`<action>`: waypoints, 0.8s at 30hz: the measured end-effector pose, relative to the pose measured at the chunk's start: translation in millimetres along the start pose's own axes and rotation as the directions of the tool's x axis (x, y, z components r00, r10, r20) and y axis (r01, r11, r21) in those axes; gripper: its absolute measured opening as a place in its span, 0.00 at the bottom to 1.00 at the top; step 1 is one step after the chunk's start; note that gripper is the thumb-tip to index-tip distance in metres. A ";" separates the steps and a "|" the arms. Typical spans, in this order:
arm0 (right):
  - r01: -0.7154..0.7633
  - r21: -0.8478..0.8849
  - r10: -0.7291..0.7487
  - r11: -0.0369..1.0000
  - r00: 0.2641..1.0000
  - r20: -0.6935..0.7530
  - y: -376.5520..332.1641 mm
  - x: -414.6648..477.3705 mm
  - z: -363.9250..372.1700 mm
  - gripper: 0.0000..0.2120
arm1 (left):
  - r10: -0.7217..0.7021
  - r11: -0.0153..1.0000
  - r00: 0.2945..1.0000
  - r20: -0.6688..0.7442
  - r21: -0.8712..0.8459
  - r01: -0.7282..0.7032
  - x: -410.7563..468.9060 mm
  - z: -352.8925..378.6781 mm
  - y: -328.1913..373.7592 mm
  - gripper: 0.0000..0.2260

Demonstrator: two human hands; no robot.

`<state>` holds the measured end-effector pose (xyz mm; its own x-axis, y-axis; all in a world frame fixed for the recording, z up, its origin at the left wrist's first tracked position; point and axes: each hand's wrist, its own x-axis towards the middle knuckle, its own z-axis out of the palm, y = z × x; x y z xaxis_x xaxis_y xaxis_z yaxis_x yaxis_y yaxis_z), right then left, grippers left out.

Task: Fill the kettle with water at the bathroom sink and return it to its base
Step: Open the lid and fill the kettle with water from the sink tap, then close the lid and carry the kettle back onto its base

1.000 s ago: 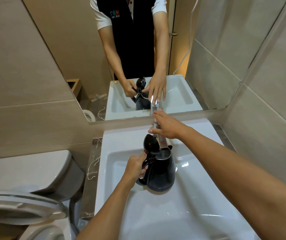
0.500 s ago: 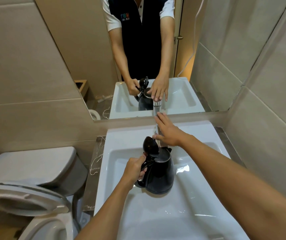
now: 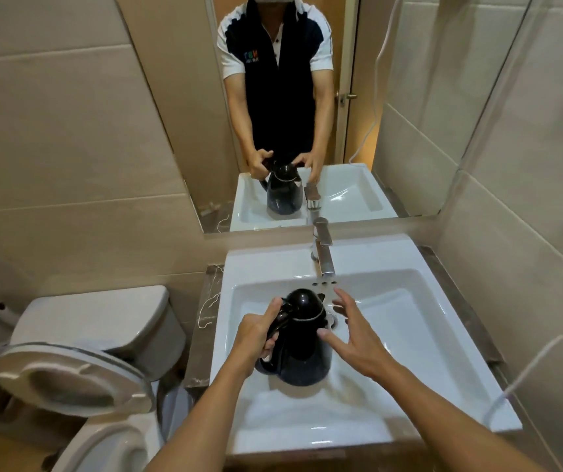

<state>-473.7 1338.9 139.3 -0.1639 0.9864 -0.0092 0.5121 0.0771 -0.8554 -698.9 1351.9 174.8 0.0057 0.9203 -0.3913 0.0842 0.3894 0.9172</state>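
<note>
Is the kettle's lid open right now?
No: the kettle shows its domed lid shut, held by the left hand over the sink.

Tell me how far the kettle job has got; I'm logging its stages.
Done, apparently: the black plastic kettle has its lid shut and sits clear of the chrome faucet, where no water shows. In hand: the left hand grips the handle over the white sink, the right hand open beside it. Left: carrying it to its base, not in view.
</note>
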 end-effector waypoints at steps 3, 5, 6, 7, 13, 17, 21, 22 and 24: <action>0.019 0.008 -0.020 1.000 0.997 0.068 -19.1 -15.4 14.8 0.50 | 0.007 1.000 1.000 -0.010 0.010 -0.007 -24.9 -8.4 -0.5 0.28; 0.024 -0.013 -0.023 1.000 0.996 0.088 -32.2 -21.4 23.2 0.54 | 0.018 1.000 1.000 -0.020 -0.009 -0.018 -42.1 -14.1 -0.8 0.28; 0.023 -0.023 -0.021 0.999 0.996 0.091 -38.4 -24.4 27.8 0.55 | 0.025 0.999 0.999 -0.020 -0.019 -0.025 -50.0 -17.5 -1.4 0.29; 0.027 -0.030 -0.024 0.999 0.995 0.099 -44.2 -27.4 32.9 0.56 | 0.036 0.999 0.999 -0.017 -0.026 -0.036 -57.7 -21.1 -1.3 0.29; 0.148 -0.017 -0.144 0.989 0.981 0.126 -97.3 -31.6 58.6 0.58 | 0.131 0.991 0.989 -0.074 -0.022 -0.133 -97.8 -60.2 13.4 0.25; 0.289 0.044 -0.293 0.956 0.948 0.124 -159.0 -15.4 81.2 0.61 | 0.247 0.968 0.942 -0.226 0.004 -0.252 -131.3 -106.5 43.9 0.25; 0.478 0.121 -0.491 0.870 0.861 0.130 -232.3 3.9 116.8 0.57 | 0.324 0.932 0.863 -0.388 -0.022 -0.361 -172.7 -166.0 75.1 0.24; 0.517 0.136 -0.533 0.845 0.834 0.142 -252.7 7.8 126.7 0.58 | 0.339 0.921 0.839 -0.426 -0.032 -0.388 -185.0 -181.5 81.1 0.23; 0.603 0.176 -0.627 0.778 0.759 0.173 -293.5 14.3 149.1 0.58 | 0.344 0.906 0.788 -0.510 -0.042 -0.422 -212.6 -211.5 91.7 0.23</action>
<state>-752.1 1308.7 313.0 -0.5912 0.6756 0.4404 0.1509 0.6291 -0.7625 -903.1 1200.1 357.9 -0.4744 0.8791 0.0456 0.0323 -0.0344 0.9989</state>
